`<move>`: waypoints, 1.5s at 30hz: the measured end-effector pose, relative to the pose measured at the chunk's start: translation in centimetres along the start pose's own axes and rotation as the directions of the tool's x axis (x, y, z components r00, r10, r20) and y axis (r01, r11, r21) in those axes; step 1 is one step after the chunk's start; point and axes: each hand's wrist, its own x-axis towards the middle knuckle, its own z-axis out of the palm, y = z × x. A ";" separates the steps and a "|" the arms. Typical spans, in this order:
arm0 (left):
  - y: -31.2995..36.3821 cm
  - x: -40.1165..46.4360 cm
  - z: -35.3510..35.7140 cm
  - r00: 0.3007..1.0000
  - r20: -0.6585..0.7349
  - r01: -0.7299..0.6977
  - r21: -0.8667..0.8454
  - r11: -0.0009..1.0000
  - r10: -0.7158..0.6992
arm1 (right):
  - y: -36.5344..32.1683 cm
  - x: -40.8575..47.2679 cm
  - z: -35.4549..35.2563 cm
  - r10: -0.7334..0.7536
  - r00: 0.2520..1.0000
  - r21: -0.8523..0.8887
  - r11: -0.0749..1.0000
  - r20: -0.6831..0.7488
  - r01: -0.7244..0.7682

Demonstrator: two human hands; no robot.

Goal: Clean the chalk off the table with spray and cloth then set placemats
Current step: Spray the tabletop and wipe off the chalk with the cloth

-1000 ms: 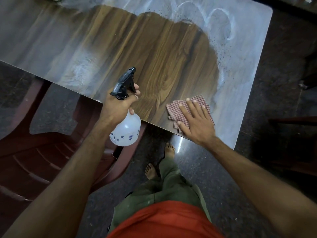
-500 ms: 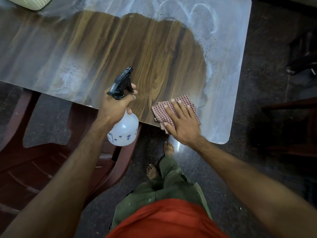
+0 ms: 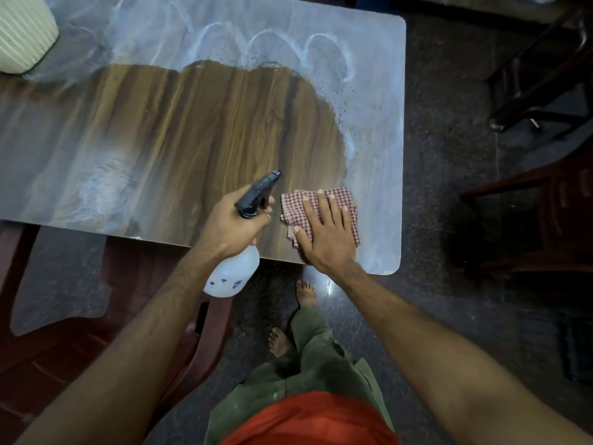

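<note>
A wood-grain table (image 3: 192, 130) has a wiped brown middle, with white chalk (image 3: 369, 101) left along its far edge, right side and left part. My left hand (image 3: 232, 224) grips the neck of a translucent spray bottle (image 3: 232, 273) with a black trigger head, nozzle pointing toward the far right. Its body hangs just past the table's near edge. My right hand (image 3: 324, 234) lies flat with straight fingers on a folded red-and-white checked cloth (image 3: 348, 203) near the table's near right corner. No placemats are in view.
A cream ribbed pot (image 3: 22, 33) stands at the table's far left corner. A dark red plastic chair (image 3: 80, 332) sits at the near left under the table edge. Dark wooden furniture (image 3: 545, 203) stands to the right on the dark stone floor.
The view has shifted, so the table's right end now shows fully. The spray bottle and left hand have come closer to the cloth; the right hand stays flat on the cloth.
</note>
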 end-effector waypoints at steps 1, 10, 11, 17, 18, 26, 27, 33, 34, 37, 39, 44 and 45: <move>0.4 0.5 0.6 0.999 0.029 -0.020 0.054 0.998 0.018 | 0.0 0.0 0.0 -0.003 1.000 0.010 1.000 -0.010 0.003; 3.6 4.8 3.6 0.989 0.136 -0.092 0.298 0.950 0.053 | -0.1 -0.1 0.4 -0.018 0.995 0.018 1.000 -0.093 0.020; 4.0 5.2 3.7 0.988 0.142 -0.095 0.312 0.945 0.052 | -0.1 -0.1 0.4 -0.019 0.995 0.021 1.000 -0.097 0.021; 5.5 7.4 4.3 0.987 0.148 -0.119 0.394 0.911 0.065 | -0.1 -0.2 0.3 -0.028 0.995 0.020 0.999 -0.092 0.030; 5.6 7.7 4.4 0.989 0.137 -0.107 0.380 0.919 0.059 | -0.1 -0.2 0.2 -0.028 0.995 0.020 0.999 -0.091 0.030; 6.7 11.4 4.2 0.998 -0.040 0.057 0.257 0.965 -0.048 | -0.3 -0.1 -0.1 -0.014 0.997 0.025 1.000 -0.080 0.016; 6.9 11.8 4.2 0.998 -0.038 0.061 0.284 0.957 -0.053 | -0.3 -0.2 -0.1 -0.012 0.997 0.023 1.000 -0.078 0.014; 7.7 13.8 4.2 0.993 -0.072 0.109 0.285 0.952 -0.092 | -0.3 -0.1 -0.2 0.002 1.000 0.029 1.000 -0.028 -0.001; 7.8 14.2 4.1 0.990 -0.091 0.124 0.247 0.961 -0.104 | -0.3 -0.1 -0.2 0.003 1.000 0.027 1.000 -0.023 -0.003; 8.1 15.3 3.7 0.978 -0.158 0.163 0.155 0.974 -0.138 | -0.2 0.0 -0.3 -0.003 1.000 0.026 1.000 -0.022 0.004; 8.4 16.1 3.4 0.971 -0.182 0.180 0.130 0.975 -0.155 | -0.2 0.0 -0.3 -0.004 1.000 0.027 1.000 -0.011 0.004; 8.6 17.0 2.5 0.966 -0.181 0.215 0.165 0.963 -0.184 | -0.2 0.0 -0.5 0.001 1.000 0.037 0.999 0.001 -0.001; 8.4 17.0 2.3 0.966 -0.179 0.217 0.157 0.964 -0.188 | -0.2 0.0 -0.5 -0.005 1.000 0.034 0.999 -0.008 0.005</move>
